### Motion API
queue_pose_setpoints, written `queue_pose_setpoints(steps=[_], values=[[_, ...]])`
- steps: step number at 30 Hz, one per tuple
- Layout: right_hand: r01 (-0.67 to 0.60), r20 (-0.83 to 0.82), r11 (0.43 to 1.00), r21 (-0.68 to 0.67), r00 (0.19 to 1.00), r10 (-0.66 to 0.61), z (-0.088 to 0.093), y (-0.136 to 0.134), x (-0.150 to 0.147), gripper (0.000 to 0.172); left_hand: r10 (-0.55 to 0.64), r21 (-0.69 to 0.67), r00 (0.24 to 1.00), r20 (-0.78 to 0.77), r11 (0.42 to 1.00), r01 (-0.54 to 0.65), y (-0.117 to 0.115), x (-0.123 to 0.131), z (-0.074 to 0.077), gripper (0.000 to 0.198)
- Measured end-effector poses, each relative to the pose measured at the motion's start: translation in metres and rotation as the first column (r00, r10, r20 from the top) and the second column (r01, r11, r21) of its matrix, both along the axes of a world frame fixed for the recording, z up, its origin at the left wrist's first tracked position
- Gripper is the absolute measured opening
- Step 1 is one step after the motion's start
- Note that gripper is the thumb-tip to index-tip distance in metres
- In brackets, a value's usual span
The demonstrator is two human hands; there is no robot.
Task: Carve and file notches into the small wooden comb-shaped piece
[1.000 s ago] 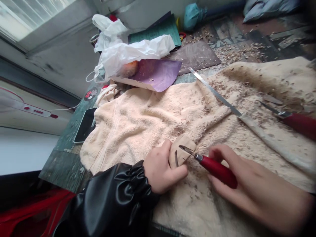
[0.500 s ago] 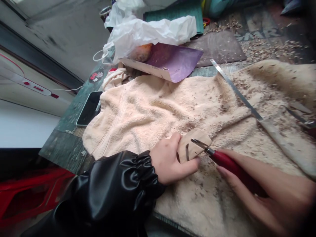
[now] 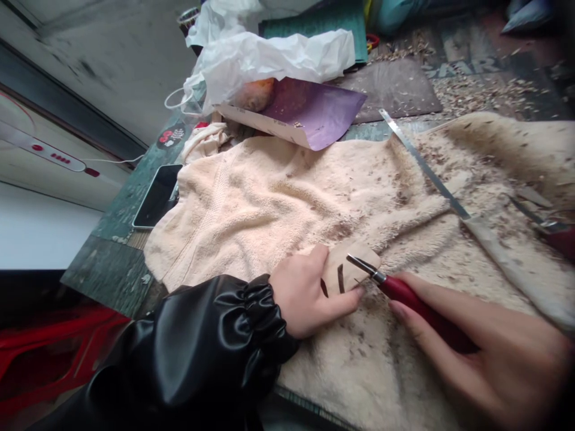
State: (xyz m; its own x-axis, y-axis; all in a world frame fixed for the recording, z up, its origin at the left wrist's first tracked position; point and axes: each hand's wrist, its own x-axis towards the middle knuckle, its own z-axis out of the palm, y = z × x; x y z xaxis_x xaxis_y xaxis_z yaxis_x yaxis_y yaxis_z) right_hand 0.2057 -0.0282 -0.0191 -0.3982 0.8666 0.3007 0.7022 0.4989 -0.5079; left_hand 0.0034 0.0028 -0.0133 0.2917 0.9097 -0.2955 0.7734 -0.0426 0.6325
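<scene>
My left hand [image 3: 309, 293], in a black sleeve, grips a pale wooden block [image 3: 335, 272] against a cream towel [image 3: 251, 197]. Dark curved marks show on the block's upper face. My right hand [image 3: 476, 341] is wrapped round the red handle of a carving gouge [image 3: 417, 311]. The gouge's metal tip lies over the right part of the block; whether it touches the wood I cannot tell. Wood shavings are scattered on the towel around the block.
A long metal blade [image 3: 424, 161] with a pale handle lies on the towel at right, near another red-handled tool [image 3: 559, 233]. Behind are a purple sheet [image 3: 332, 114] and white plastic bag [image 3: 287, 54]. A tablet or phone [image 3: 157, 197] rests at left; a red stool [image 3: 58, 353] stands below.
The view has shifted slightly, so most things sit a little further left. Both hands keep their holds, and the gouge tip stays over the block with little visible movement.
</scene>
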Motion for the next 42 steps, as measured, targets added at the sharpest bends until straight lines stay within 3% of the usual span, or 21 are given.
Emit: queue_pose_setpoints(steps=[7,17,22,29,40,42], values=[[-0.107,0.038,0.994,-0.013,0.993,0.107,-0.001,0.004,0.001,0.017,-0.010,0.017,1.000,-0.002,1.000,0.010,0.000,0.002,-0.001,0.034],[-0.286,0.040,0.951,-0.120,0.956,0.292,-0.001,0.018,0.018,0.026,-0.055,0.005,0.997,0.047,0.998,0.055,0.000,-0.002,-0.002,0.030],[-0.230,0.042,0.962,-0.150,0.970,0.238,0.005,0.019,0.012,0.022,-0.007,0.025,1.000,0.023,1.000,0.006,0.000,-0.002,-0.002,0.035],[-0.107,0.086,0.993,-0.043,0.990,0.111,0.004,0.010,0.003,0.021,0.025,0.052,0.999,0.023,0.998,-0.026,0.001,-0.002,-0.002,0.040],[-0.280,0.086,0.959,-0.036,0.955,0.282,0.003,0.016,0.019,0.024,-0.014,0.082,1.000,0.023,0.997,0.012,-0.003,0.000,-0.003,0.032],[-0.195,0.046,0.980,-0.021,0.979,0.196,0.004,0.015,0.017,0.020,-0.018,0.132,1.000,0.021,0.991,0.015,-0.004,-0.001,-0.001,0.032]])
